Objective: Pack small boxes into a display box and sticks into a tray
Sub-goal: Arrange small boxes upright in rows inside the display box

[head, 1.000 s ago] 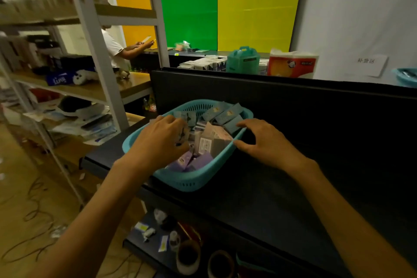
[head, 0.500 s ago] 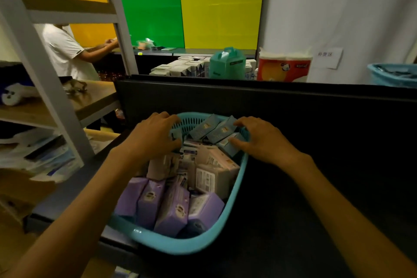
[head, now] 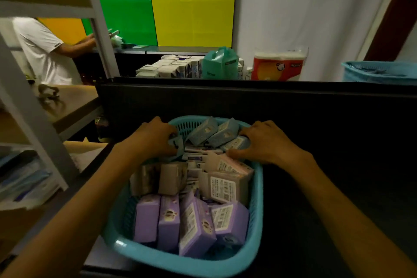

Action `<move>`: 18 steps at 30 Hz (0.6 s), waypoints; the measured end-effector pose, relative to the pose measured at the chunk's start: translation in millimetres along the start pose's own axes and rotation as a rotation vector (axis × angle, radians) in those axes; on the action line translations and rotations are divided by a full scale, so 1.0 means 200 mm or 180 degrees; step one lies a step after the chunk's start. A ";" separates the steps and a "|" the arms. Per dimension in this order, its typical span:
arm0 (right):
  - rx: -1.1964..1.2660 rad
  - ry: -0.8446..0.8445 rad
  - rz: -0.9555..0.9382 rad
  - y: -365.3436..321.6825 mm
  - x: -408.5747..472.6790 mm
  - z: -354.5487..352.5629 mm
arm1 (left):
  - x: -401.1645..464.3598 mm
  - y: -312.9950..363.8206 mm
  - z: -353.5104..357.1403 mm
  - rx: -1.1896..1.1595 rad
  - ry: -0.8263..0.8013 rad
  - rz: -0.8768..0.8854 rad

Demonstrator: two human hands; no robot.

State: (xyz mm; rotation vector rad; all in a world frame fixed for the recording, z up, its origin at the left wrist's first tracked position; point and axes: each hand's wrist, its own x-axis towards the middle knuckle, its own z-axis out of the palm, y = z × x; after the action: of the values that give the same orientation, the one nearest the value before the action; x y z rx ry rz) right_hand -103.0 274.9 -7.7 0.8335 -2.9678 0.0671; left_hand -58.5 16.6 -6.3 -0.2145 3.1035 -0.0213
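Observation:
A teal plastic basket (head: pixel 257 210) stands on the dark table, full of small boxes. Purple boxes (head: pixel 169 221) stand at its near end, grey-brown and pale pink boxes (head: pixel 225 185) fill the middle, and light blue boxes (head: pixel 214 133) lie at the far end. My left hand (head: pixel 155 140) is at the far left of the basket, its fingers closed around a small blue box (head: pixel 177 145). My right hand (head: pixel 268 142) lies spread over the far right corner, fingertips on a blue box and thumb on a pink one. No display box, sticks or tray can be seen.
A black partition (head: pixel 248 101) rises right behind the basket. Beyond it are stacked white boxes (head: pixel 171 69), a teal bag (head: pixel 220 63), a tissue pack (head: pixel 278 65) and another teal basket (head: pixel 381 72). A metal shelf rack (head: pixel 33 119) stands left, with a person (head: pixel 42 49) behind it.
The view has closed in over the basket, which now fills the lower middle. Both hands have reached to its far end, and the left hand has closed on a blue box.

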 end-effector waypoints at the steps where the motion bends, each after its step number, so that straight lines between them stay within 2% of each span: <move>1: -0.0059 -0.0041 0.0051 -0.01 0.00 0.00 | 0.01 -0.01 0.00 0.0018 -0.0020 0.0029; 6: -0.0115 -0.0084 0.0174 -0.05 0.01 0.02 | 0.01 -0.01 0.03 0.0096 -0.0090 0.0258; 9: 0.0067 -0.0062 0.0344 -0.06 0.01 0.03 | 0.02 -0.01 0.04 0.0106 0.0099 0.0566; 14: 0.0385 0.0326 0.0571 -0.06 0.00 0.05 | 0.02 -0.02 0.05 -0.0240 0.0161 0.0677; 18: 0.0925 0.0313 0.0698 -0.06 0.00 0.05 | 0.00 -0.04 0.04 -0.0794 0.0237 0.0555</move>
State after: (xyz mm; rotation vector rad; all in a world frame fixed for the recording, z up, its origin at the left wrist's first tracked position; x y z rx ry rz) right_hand -97.9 264.3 -16.4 0.5033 -2.9825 0.5435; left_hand -57.8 9.2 -13.2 0.0539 3.1793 0.3715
